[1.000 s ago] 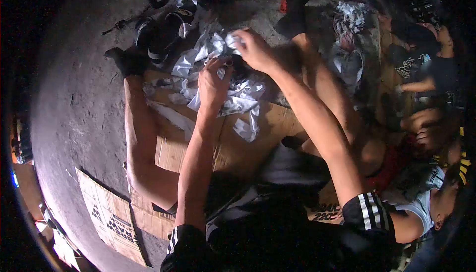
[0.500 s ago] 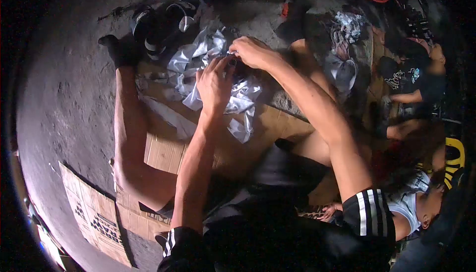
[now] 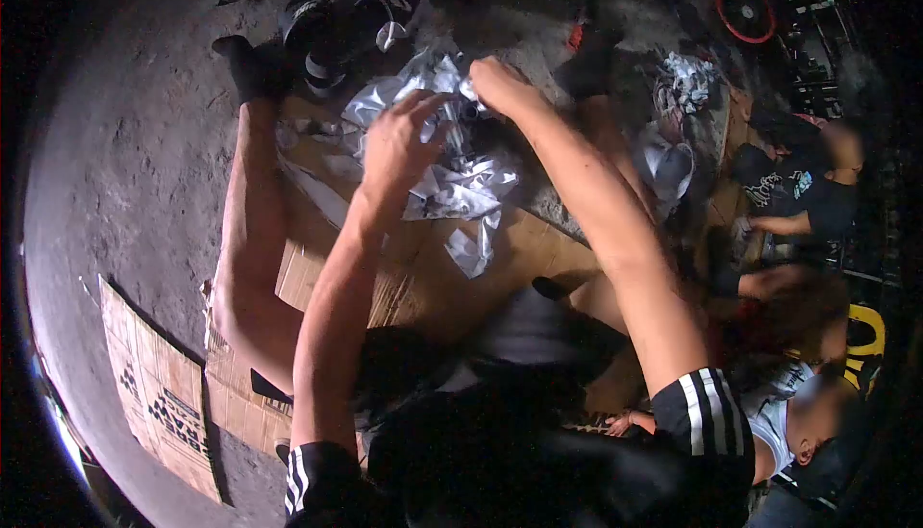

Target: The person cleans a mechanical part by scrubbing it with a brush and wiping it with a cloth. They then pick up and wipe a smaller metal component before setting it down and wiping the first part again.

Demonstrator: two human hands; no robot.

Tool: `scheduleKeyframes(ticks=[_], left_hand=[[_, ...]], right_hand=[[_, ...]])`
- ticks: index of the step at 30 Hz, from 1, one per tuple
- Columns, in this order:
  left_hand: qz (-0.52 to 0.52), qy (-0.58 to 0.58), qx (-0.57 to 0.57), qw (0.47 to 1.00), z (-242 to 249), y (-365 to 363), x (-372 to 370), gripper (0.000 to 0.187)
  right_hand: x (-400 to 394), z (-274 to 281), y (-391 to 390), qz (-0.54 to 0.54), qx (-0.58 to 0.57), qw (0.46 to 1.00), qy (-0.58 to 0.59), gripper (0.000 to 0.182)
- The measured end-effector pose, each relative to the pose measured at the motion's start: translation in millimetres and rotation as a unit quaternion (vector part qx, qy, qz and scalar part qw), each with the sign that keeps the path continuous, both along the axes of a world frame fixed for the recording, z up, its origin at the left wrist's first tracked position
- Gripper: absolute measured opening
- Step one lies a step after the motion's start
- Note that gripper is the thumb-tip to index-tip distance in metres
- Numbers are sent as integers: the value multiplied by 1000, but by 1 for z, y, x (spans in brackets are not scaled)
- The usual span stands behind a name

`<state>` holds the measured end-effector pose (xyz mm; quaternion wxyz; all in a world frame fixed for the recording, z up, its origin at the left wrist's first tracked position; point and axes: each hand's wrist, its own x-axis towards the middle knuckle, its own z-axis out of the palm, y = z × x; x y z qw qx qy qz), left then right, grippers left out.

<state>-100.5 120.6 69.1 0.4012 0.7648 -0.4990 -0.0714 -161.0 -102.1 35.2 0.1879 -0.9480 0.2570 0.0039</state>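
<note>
My left hand [image 3: 396, 143] is raised over a crumpled pile of shiny white cloth [image 3: 461, 191], its fingers bent and apart with nothing between them. To its right, my right hand [image 3: 502, 88] is closed, and a bit of white rag [image 3: 468, 91] shows at its fingertips. Between the two hands lies a small dark part [image 3: 461, 129], partly in shadow, with the cloth around it. The pile rests on flattened cardboard [image 3: 519, 249] between my outstretched legs.
Dark curved parts [image 3: 325, 74] lie on the concrete floor beyond my left foot. A loose cardboard sheet [image 3: 159, 398] is at lower left. More crumpled white cloth [image 3: 687, 81] sits to the right, where two other people are seated. A red-rimmed wheel [image 3: 745, 12] stands farther back.
My left hand has moved left, away from the dark part, and its fingers have spread. My right hand has shifted slightly right and up, still closed. The whole view has shifted a little.
</note>
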Motion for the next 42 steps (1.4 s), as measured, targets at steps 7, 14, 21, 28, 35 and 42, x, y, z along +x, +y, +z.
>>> scheduleKeyframes(ticks=[7,14,21,28,35,42], left_hand=[[-33,-107,18,994,-14,-19,-17,23],[-41,-111,13,993,-19,-33,-3,19],[-15,-121,50,991,-6,-69,27,17],[21,-48,106,993,-23,-106,55,21],[27,-46,72,996,-21,-102,52,22],[22,-77,88,993,-13,-95,51,22]], right_hand=[[-21,33,18,115,-88,969,202,25],[-110,-46,66,-92,-71,992,-55,17],[-101,-64,116,-292,74,908,-290,27],[-67,-33,77,-208,-52,940,-264,26],[-57,-27,67,-85,-104,948,-287,23],[-56,-12,50,-119,137,969,-170,23]])
